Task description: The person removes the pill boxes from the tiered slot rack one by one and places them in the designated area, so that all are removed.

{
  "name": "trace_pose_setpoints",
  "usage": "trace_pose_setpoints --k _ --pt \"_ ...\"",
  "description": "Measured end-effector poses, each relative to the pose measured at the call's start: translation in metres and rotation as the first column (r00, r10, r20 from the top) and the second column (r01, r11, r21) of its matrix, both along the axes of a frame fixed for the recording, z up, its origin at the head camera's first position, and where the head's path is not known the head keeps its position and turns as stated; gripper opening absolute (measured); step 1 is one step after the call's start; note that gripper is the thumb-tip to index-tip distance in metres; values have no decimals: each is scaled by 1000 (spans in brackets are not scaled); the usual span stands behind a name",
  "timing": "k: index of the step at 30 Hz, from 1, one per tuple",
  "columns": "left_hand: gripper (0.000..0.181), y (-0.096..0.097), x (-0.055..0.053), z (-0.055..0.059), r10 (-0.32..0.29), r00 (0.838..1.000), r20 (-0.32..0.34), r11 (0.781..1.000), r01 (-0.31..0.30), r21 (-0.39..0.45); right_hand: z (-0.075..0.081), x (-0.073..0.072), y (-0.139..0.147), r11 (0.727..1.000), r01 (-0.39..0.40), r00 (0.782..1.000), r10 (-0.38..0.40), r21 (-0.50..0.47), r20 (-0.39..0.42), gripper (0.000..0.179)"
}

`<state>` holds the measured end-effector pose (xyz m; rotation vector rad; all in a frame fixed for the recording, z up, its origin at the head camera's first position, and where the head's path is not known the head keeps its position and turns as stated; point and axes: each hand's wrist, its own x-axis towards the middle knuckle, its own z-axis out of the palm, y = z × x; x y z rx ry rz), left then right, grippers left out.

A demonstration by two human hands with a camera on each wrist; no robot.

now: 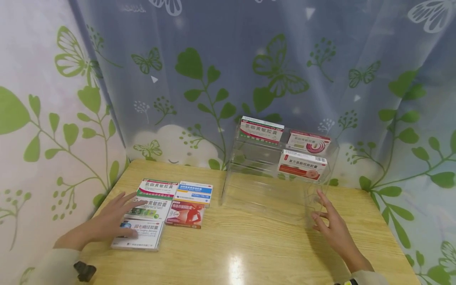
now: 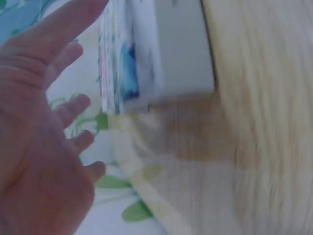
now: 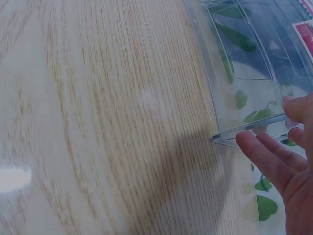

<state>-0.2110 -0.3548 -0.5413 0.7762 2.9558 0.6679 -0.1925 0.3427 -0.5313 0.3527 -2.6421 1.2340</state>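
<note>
My left hand point(image 1: 103, 221) is spread over the left column of medicine boxes. Its thumb overlaps the white box point(image 1: 144, 239) nearest me, and its fingers reach the white-and-green box point(image 1: 156, 209) behind that. A green-and-white box point(image 1: 158, 188) lies at the column's far end. To its right are a blue-and-white box point(image 1: 194, 192) and a red box point(image 1: 187, 215). In the left wrist view the hand point(image 2: 44, 152) is beside the box ends, fingers apart. My right hand point(image 1: 335, 229) touches the right side of a clear acrylic rack point(image 1: 263, 198), fingertips at its side panel point(image 3: 266, 122).
Three boxes stand in the rack: a green-and-white box point(image 1: 261, 132) and a red-and-white box point(image 1: 308, 142) on top, an orange-and-white box point(image 1: 303, 164) below. Patterned curtains point(image 1: 221, 59) enclose the wooden table point(image 1: 213, 253) behind and at both sides.
</note>
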Motion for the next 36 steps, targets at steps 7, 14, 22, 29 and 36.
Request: trace_pose_setpoints --k 7,14,22,29,36 --pt "104 -13 5 5 3 999 44 1000 -3 -2 0 1 -2 1000 3 1000 -3 -5 -8 86" --pt "102 -8 6 13 24 993 118 999 -21 -32 -1 1 0 1000 -6 1000 6 -16 8 85" --pt "102 -4 4 15 32 991 130 999 -29 -27 1 1 -1 1000 -6 1000 6 -9 0 86" --pt "74 17 -14 28 9 999 37 999 -11 46 1 1 -1 1000 -4 1000 4 -5 -3 85" --pt "50 66 -38 57 5 1000 -18 991 -2 133 1 1 -1 1000 -5 1000 5 -5 -7 85"
